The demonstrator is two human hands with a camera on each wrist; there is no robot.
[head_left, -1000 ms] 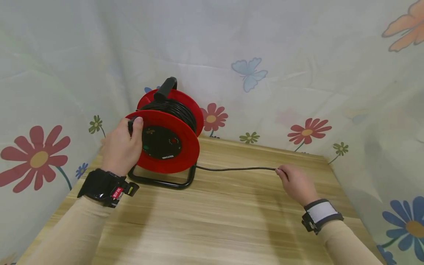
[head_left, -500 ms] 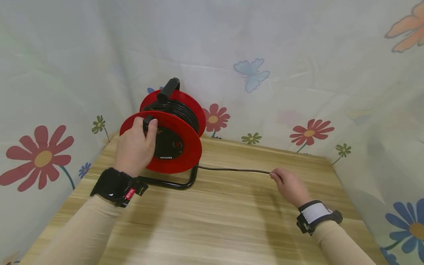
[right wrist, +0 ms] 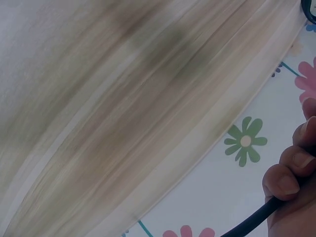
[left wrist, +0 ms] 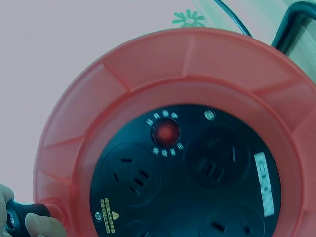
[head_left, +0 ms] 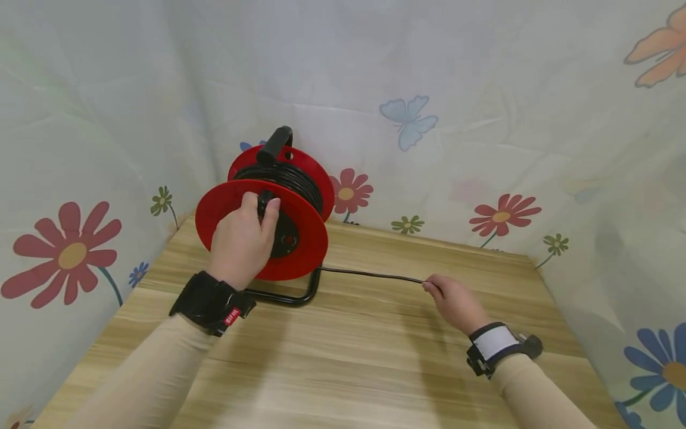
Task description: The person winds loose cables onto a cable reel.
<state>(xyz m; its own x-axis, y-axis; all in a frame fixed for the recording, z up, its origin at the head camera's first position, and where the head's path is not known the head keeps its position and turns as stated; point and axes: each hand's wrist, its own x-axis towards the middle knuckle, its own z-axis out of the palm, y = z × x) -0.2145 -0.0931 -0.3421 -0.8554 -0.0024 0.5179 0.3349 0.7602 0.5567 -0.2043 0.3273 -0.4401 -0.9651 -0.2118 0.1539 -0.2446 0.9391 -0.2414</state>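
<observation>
A red cable reel (head_left: 311, 244) stands at the left of the table on a black tube frame (head_left: 292, 301), black cable wound between its two discs. My left hand (head_left: 241, 244) grips the black crank knob (head_left: 264, 201) near the top of the front disc, hiding part of the disc. In the left wrist view the knob (left wrist: 30, 218) sits between thumb and fingers, beside the black socket panel (left wrist: 187, 173). From the low right side of the reel a stretch of cable (head_left: 370, 274) runs right. My right hand (head_left: 455, 304) pinches it; the right wrist view shows curled fingers round the cable (right wrist: 254, 218).
The wood-grain table (head_left: 343, 357) extends in front of the reel and under both forearms. Behind and at both sides hangs a pale curtain (head_left: 332, 71) printed with flowers and butterflies. A black carry handle (head_left: 274, 146) rises over the reel.
My left hand has moved right with the knob, across the top of the disc, turning the reel. My right hand has come left, closer to the reel, and the stretch of cable between is shorter.
</observation>
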